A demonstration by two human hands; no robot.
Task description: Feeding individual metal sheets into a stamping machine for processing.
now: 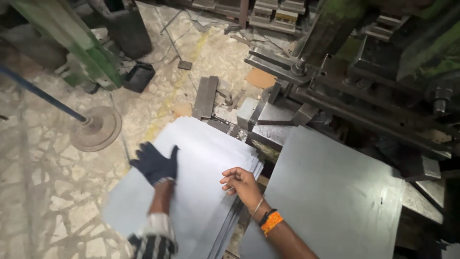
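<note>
— Closest to the lens was the right forearm, with its orange wristband [271, 222]. What was the right hand [241, 184] doing?

— It was bare, its fingers curled and pressed together over the right edge of the stack of grey metal sheets [201, 163], apparently pinching the top sheet there, though I couldn't tell how many it gripped. The left hand [155, 164], in a dark blue glove, lay spread flat on the top sheet, holding nothing.

— And the risk?

— I judged the bare hand the weak point: thin sheet edges could cut skin if a sheet slid through that pinch. The stack also overhung the floor on the near left corner, so a push from the flat glove could have fanned the sheets off.

— What room was there to move?

— Little on the right. A single large sheet [335, 192] lay on the press bed just beside the stack, with the dark press frame [364, 96] close above and behind. The left was more open, with bare stone floor [43, 182], though a round base with a blue pole [96, 127] stood nearby.
</note>
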